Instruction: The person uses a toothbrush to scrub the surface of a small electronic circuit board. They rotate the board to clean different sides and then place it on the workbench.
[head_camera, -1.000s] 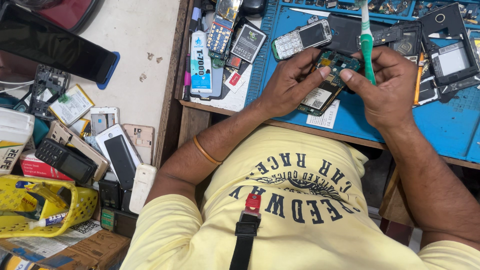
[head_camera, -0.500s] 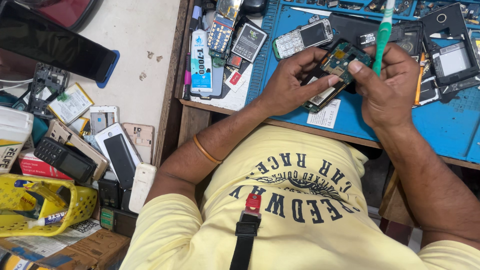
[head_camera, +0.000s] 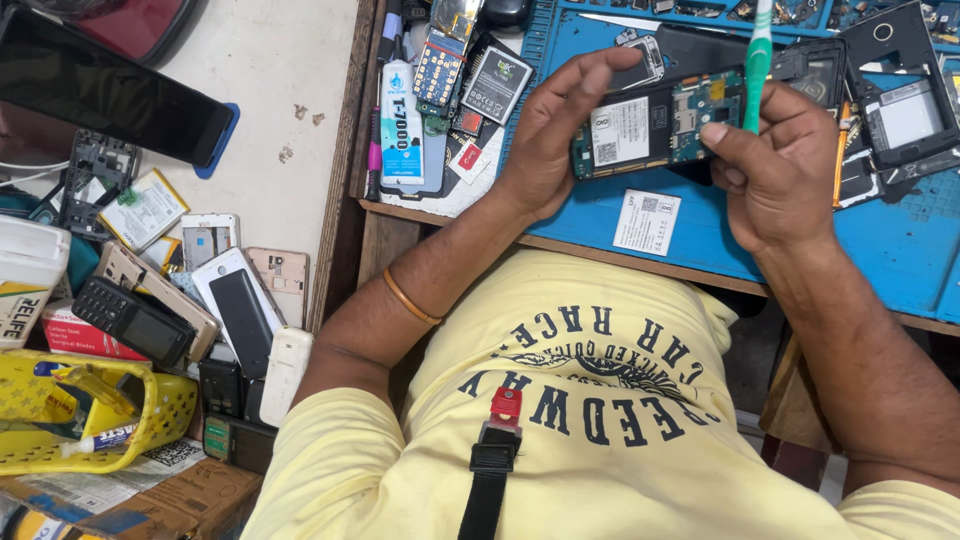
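Head view is showing two bare hands working over a blue rubber mat (head_camera: 690, 235) that is lying on a wooden worktop (head_camera: 380, 215). The left hand (head_camera: 555, 125) is gripping the left end of an opened phone (head_camera: 655, 125), its grip closed around the short edge with the thumb and curled fingers. The phone is a flat dark rectangle without back cover; a white label and a green circuit part with small metal pieces are showing on its upper face. Its long axis is running almost from 9 o'clock to 3 o'clock, slightly rising toward 3 o'clock, and the open face is pointing up at the camera. The phone is being held just above the mat, in the upper middle of the picture.

The right hand (head_camera: 775, 165) is pinching the right end of the phone with the thumb, and its grip is also holding a green and white toothbrush (head_camera: 757, 55), a thin smooth plastic stick standing nearly upright toward 12 o'clock.

At 6 o'clock from the phone a small white paper label (head_camera: 647, 220) is lying flat on the mat. At 9 o'clock a white glue tube (head_camera: 402, 125) is lying, its long axis toward 12 o'clock.
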